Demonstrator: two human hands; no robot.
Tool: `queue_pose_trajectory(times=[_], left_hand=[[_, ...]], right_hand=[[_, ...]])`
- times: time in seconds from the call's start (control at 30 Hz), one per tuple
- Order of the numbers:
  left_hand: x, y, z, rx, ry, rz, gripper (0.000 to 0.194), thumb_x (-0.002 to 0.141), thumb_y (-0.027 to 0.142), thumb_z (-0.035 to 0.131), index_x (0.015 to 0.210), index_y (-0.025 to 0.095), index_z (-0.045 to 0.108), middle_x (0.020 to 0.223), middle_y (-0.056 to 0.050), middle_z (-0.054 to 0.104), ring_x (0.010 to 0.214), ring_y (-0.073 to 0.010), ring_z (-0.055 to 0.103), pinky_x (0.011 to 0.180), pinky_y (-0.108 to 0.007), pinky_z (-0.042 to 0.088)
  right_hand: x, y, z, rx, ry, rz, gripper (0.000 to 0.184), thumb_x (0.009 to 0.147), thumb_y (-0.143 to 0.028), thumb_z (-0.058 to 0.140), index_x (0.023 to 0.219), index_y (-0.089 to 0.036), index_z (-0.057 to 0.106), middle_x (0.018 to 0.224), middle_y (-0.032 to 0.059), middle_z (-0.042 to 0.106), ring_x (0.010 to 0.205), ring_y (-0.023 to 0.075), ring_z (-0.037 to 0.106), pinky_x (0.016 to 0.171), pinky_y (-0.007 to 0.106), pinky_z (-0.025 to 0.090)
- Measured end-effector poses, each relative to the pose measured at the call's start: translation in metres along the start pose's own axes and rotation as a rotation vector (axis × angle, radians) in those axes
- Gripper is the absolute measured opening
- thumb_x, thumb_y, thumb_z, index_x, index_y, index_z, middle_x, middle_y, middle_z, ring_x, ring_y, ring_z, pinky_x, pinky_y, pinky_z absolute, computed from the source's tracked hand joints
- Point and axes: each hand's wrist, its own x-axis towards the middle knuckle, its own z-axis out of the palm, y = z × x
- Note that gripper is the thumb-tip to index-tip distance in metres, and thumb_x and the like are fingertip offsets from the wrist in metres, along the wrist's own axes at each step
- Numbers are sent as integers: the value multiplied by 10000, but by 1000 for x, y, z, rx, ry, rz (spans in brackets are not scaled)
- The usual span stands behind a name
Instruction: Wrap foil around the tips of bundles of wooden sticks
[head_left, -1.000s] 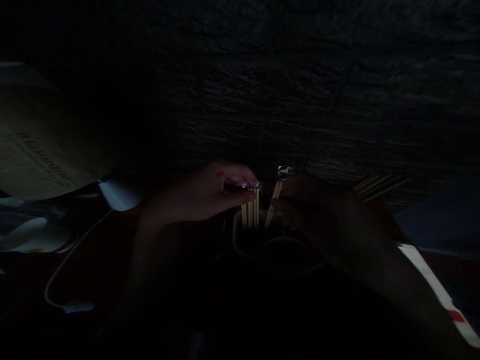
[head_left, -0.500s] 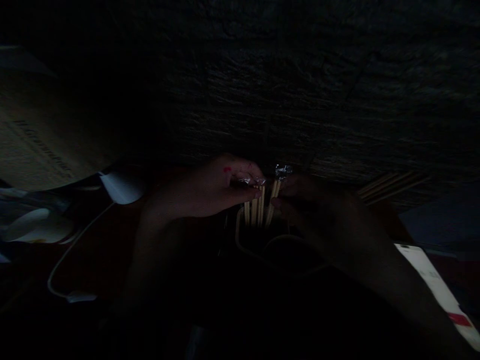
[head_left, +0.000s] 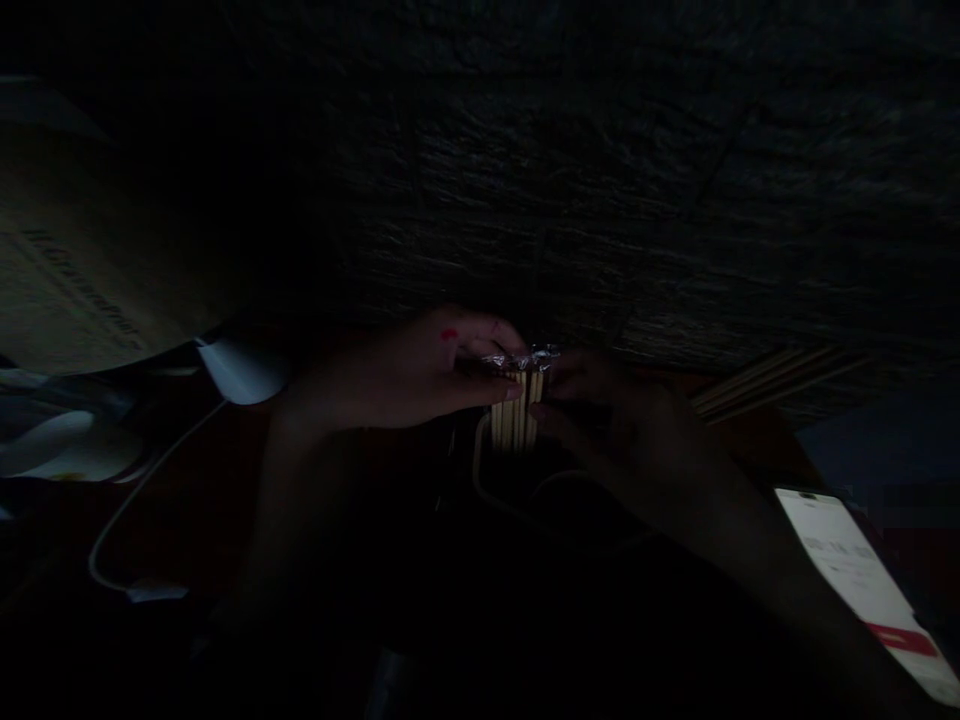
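Beside the container's rim (head_left: 478, 470), the left hand (head_left: 435, 372) and right hand (head_left: 611, 405) pinch the sticks (head_left: 514, 428) near their wrapped tops; light, even pressure should keep them aligned.

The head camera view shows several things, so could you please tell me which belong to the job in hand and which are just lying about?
Job, apparently:
pale wooden sticks with shiny clear wrapping, between left hand and right hand
dark, pale-rimmed container beneath

Lying about:
lit, white-screened phone
thin white cable
brown printed packaging
long brown sticks, untouched, possibly related
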Motion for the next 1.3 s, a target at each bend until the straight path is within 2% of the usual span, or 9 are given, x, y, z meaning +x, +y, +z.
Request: queue_pose_trajectory(times=[0.17,0.3,0.5,0.7,0.93,1.13,1.3], left_hand=[[-5,-8,-10,-5,-43,-29,285,833,332,673,1085,199,681,1026,-12,762,957,-179,715,790,-244,524],[-6,-12,-13,31,-45,-40,260,830,348,679,1038,195,710,1020,-13,765,945,-181,717,777,-233,518],[-1,-13,-6,28,-59,7,199,853,333,644,979,210,736,972,10,763,900,-157,710,737,-218,504],[5,-9,0,41,-64,44,166,865,281,624,942,184,734,923,7,762,847,-138,701,715,-210,490],[6,-2,1,38,-44,58,149,869,269,627,927,173,724,915,9,760,862,-139,699,733,-211,496],[7,0,0,40,-8,59,106,852,225,637,889,168,718,873,15,760,824,-120,700,705,-191,499],[6,-3,-1,8,-18,5,105,835,239,642,870,165,708,806,18,746,755,-116,697,646,-184,498]], right_hand=[[-1,4,0,-8,-1,-24,260,918,-230,604,1171,-237,663,1086,40,767,952,225,733,857,379,564],[-2,2,0,14,8,-28,253,913,-225,613,1156,-249,682,1052,20,776,924,210,739,814,352,567],[-1,-3,-3,43,-23,-26,239,920,-205,594,1123,-256,709,1048,7,775,890,178,742,754,299,558],[-2,1,-3,35,-41,10,212,917,-235,603,1088,-268,724,995,-4,774,933,206,730,862,360,543],[-1,2,-2,32,-38,-11,192,898,-203,629,1050,-258,732,1046,-6,776,908,196,734,807,340,543],[2,1,2,84,-23,-34,197,902,-181,610,1042,-224,741,946,11,777,883,187,730,760,309,533],[2,0,4,105,-19,-6,215,893,-173,607,1043,-222,753,917,6,784,773,168,727,654,282,521]])
